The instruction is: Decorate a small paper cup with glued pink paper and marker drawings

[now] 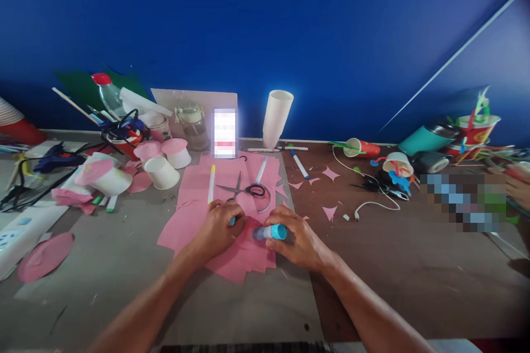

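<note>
My right hand [298, 238] grips a glue stick [271, 232] with a light blue body, lying sideways with its tip pointing left over pink paper [194, 187]. My left hand [219, 227] is closed just left of it, pressing on the pink paper, with a small blue piece, perhaps the cap, showing at its fingers. Black-handled scissors [244, 189] lie on the paper just beyond both hands, with a yellow-capped marker [211, 183] to their left.
A stack of white paper cups [276, 117] stands at the back. Cups topped with pink paper [163, 161] cluster at the left. Markers [298, 164], pink scraps [330, 173], a white cable [375, 204] and decorated cups [476, 128] lie to the right. A pink disc [44, 256] lies front left.
</note>
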{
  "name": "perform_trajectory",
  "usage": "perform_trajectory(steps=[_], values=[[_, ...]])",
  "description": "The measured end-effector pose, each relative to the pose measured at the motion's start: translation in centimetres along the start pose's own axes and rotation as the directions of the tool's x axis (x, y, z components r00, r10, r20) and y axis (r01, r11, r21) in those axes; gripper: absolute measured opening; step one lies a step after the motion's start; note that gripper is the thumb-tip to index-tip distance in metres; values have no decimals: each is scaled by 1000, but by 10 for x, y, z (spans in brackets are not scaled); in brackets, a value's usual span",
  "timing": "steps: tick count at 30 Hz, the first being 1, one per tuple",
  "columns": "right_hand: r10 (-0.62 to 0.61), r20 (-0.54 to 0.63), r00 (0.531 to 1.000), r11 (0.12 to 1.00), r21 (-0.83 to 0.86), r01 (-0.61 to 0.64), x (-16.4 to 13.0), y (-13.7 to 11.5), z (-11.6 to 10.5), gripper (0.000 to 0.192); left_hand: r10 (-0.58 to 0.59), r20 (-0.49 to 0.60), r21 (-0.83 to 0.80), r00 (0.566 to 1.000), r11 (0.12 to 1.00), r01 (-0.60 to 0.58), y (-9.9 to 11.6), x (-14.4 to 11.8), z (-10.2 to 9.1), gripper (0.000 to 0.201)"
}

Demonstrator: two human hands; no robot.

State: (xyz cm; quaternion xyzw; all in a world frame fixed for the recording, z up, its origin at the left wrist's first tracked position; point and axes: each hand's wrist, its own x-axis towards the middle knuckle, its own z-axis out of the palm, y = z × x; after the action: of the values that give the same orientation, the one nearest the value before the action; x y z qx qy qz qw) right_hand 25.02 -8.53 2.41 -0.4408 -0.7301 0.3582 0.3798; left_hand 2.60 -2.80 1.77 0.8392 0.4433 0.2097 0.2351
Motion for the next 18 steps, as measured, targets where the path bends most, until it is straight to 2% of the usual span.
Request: perform_trajectory(steps=[4,7,10,14,18], values=[[9,-163,987,1000,30,-4,-2,6,1,27,-26,-101,-54,995,998,21,1,0,0,22],[67,-219,973,996,80,-50,-3,8,1,30,-48,-152,-89,987,995,34,2,1,0,25],[123,-223,967,987,124,-97,-2,6,1,37,-77,-181,-107,980,993,58,2,2,0,24],[228,-147,963,970,125,-210,-1,4,1,43,-73,-196,-102,978,993,54,2,2,4,21],[240,-147,960,968,116,-224,-1,5,0,40,-69,-181,-95,981,994,52,0,2,4,23]])
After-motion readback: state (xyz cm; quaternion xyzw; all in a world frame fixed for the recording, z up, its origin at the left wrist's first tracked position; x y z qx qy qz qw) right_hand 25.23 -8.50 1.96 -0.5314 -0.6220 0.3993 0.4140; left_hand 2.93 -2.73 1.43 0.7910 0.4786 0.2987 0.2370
